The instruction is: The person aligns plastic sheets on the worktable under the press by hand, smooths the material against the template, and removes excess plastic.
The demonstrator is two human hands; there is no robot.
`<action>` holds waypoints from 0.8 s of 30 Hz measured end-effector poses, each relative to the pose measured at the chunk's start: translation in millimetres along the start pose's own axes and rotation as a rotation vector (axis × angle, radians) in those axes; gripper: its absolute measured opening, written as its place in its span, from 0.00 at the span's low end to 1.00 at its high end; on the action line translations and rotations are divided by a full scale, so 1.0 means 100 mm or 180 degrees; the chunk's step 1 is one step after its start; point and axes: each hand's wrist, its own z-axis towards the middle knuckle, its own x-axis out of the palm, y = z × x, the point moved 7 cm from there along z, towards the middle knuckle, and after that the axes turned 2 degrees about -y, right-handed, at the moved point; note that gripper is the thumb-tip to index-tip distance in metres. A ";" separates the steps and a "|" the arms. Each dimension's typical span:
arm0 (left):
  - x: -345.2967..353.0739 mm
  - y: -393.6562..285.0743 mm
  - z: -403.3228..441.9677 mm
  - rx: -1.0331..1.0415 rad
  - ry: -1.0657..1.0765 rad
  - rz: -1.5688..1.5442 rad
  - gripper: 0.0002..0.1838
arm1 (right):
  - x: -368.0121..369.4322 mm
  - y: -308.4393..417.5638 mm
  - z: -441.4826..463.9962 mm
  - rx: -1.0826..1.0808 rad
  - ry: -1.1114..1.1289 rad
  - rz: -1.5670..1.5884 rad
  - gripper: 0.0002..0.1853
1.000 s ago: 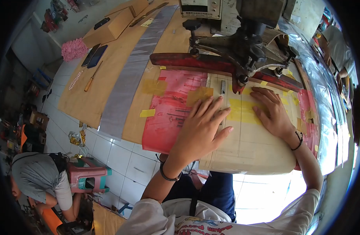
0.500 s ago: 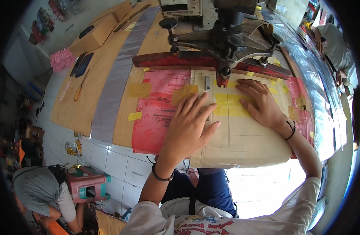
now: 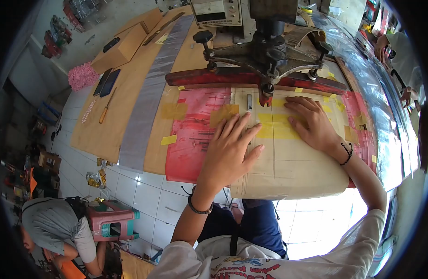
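"Floor tiles [image 3: 144,200] surround the worktable [image 3: 100,135]. How's the grip?"

"Unclenched, grasping nothing: left hand [image 3: 228,151] and right hand [image 3: 314,128] rest palms down, fingers spread."

"On what?"

"Tan sheet [image 3: 300,162], directly beneath; the left spans its border with the red sheet [image 3: 183,156]."

"And the red bar [image 3: 237,76]?"

"Just beyond the fingertips, long axis running side to side. Right fingertips are nearer it."

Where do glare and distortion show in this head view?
Head view: glare whitens the floor right of the trousers and streaks the plastic sheeting; head view: fisheye warping, with black rounded corners; head view: left hand and right hand reasonably sharp.
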 end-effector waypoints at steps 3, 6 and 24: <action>-0.02 -0.01 0.00 -0.0006 -0.0112 -0.0128 0.26 | 0.01 0.00 0.00 -0.0023 0.0026 -0.0003 0.21; -0.02 0.00 0.01 -0.0031 -0.0121 -0.0193 0.26 | 0.02 -0.01 0.00 -0.0102 0.0046 -0.0047 0.22; -0.04 -0.03 0.01 -0.0041 -0.0004 -0.0107 0.26 | 0.03 0.00 0.00 -0.0174 0.0089 -0.0026 0.23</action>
